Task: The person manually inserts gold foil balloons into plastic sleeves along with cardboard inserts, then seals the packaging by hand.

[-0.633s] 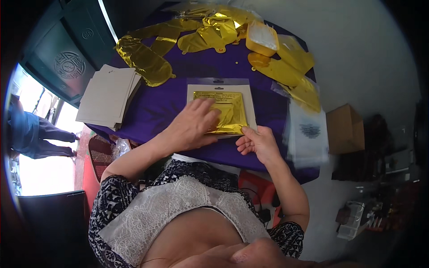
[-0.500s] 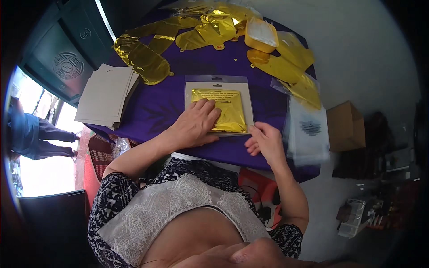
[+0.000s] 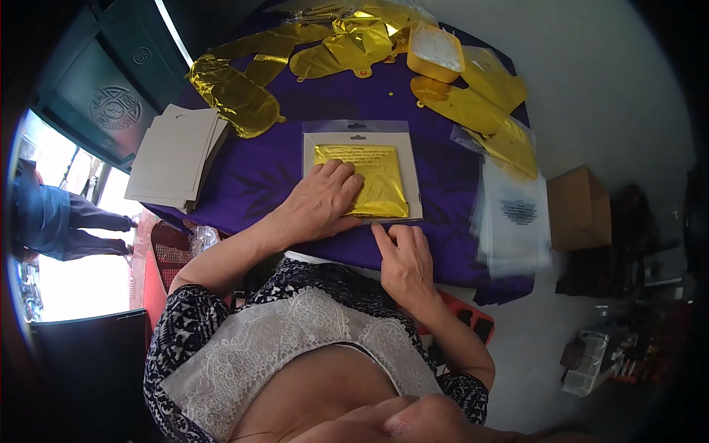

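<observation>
A clear hang-hole bag (image 3: pixel 358 127) lies flat on the purple cloth before me. Inside are a pale card (image 3: pixel 405 164) and a folded gold foil balloon (image 3: pixel 385 193) with printed text. My left hand (image 3: pixel 325 198) rests palm down over the balloon's left side, fingers stretched flat and thumb along the bag's lower edge. Just below that edge is my right hand (image 3: pixel 406 262), back upward. One digit points up-left to the edge, and the other fingers are curled under. Whether they pinch anything is hidden.
A stack of pale cards (image 3: pixel 170 159) stands at left. Gold foil balloons (image 3: pixel 244 96) lie along the far side, beside a yellow tub (image 3: pixel 437 57). Clear bags (image 3: pixel 517 221) lie at right, near a cardboard box (image 3: pixel 581 210). A person (image 3: pixel 70 218) stands at far left.
My right hand has moved left and nearer, from the bag's lower right corner to the middle of its lower edge, turning back upward. My left hand has stayed on the balloon.
</observation>
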A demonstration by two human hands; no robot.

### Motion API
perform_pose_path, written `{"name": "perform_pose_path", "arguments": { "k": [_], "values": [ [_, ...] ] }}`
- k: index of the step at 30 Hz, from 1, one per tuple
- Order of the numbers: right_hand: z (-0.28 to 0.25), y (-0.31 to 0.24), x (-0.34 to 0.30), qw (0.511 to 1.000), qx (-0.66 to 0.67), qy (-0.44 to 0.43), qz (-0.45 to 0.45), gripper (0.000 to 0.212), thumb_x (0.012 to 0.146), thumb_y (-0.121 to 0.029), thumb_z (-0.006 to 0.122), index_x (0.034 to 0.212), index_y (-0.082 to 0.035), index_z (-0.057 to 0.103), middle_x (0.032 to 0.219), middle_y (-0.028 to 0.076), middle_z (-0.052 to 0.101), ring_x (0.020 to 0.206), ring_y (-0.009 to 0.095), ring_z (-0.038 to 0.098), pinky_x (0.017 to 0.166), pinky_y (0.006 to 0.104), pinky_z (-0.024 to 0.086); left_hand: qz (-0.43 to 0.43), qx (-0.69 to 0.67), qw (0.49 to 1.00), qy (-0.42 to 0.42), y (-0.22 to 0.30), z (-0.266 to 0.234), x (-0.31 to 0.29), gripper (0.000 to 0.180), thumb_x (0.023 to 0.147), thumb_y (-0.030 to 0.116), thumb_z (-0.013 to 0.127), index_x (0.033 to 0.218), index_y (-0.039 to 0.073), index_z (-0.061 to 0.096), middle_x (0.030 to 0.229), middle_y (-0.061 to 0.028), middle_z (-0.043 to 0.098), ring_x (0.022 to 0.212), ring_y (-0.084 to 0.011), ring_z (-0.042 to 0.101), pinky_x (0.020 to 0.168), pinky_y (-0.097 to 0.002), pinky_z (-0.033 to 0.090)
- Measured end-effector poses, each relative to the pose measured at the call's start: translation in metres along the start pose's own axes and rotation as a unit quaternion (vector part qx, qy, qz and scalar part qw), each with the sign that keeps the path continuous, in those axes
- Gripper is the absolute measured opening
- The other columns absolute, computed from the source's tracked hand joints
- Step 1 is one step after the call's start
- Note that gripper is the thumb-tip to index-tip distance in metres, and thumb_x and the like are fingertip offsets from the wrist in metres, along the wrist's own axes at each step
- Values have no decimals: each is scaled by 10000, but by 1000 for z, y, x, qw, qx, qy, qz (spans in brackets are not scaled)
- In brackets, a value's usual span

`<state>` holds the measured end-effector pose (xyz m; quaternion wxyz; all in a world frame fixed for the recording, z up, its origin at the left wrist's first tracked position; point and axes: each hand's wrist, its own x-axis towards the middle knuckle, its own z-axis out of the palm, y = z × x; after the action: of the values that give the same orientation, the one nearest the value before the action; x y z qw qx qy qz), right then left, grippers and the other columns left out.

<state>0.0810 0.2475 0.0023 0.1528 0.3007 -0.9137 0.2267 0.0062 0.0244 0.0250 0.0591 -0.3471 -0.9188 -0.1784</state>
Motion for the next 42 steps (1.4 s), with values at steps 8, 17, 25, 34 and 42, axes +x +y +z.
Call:
{"name": "perform_pose_path", "arguments": {
  "k": [8, 17, 25, 34, 42],
  "values": [
    [2, -1, 0, 1000, -1, -10, 7, 443, 785, 22, 584, 1224, 6, 644, 944, 118, 508, 848, 294, 522, 768, 407, 445, 1, 15, 1000, 3, 4, -2, 1, 714, 708, 299, 834, 1266, -17, 520, 1235, -182, 551, 1147, -359, 530, 994, -444, 448],
    [3, 2, 2, 1000, 9, -12, 15, 439, 801, -89, 710, 1225, -13, 622, 976, 111, 506, 866, 289, 528, 756, 410, 436, 28, 58, 997, 42, 2, 1, 6, 624, 708, 347, 818, 1161, 0, 567, 1073, -128, 558, 1036, -292, 549, 893, -393, 456],
    [4, 2, 5, 1000, 3, -22, 8, 508, 772, -228, 785, 1200, -25, 602, 971, 105, 500, 855, 282, 526, 741, 410, 431, 18, 66, 996, 51, 6, 2, 10, 574, 696, 321, 800, 1121, 6, 579, 1012, -113, 561, 994, -280, 557, 861, -389, 461],
    [4, 1, 5, 1000, 0, -24, 5, 502, 768, -242, 790, 1180, -23, 602, 964, 104, 504, 854, 287, 533, 739, 412, 433, 8, 74, 995, 72, 7, 7, 10, 581, 692, 305, 788, 1130, -7, 568, 1010, -129, 556, 986, -291, 554, 837, -392, 464],
    [4, 0, 4, 1000, -2, -18, -3, 482, 773, -233, 785, 1166, -20, 607, 958, 104, 504, 850, 287, 534, 737, 412, 437, -32, 55, 997, 46, 11, 8, 7, 658, 681, 253, 803, 1223, 1, 527, 1167, -173, 549, 1074, -341, 550, 931, -430, 468]
  ]
}}
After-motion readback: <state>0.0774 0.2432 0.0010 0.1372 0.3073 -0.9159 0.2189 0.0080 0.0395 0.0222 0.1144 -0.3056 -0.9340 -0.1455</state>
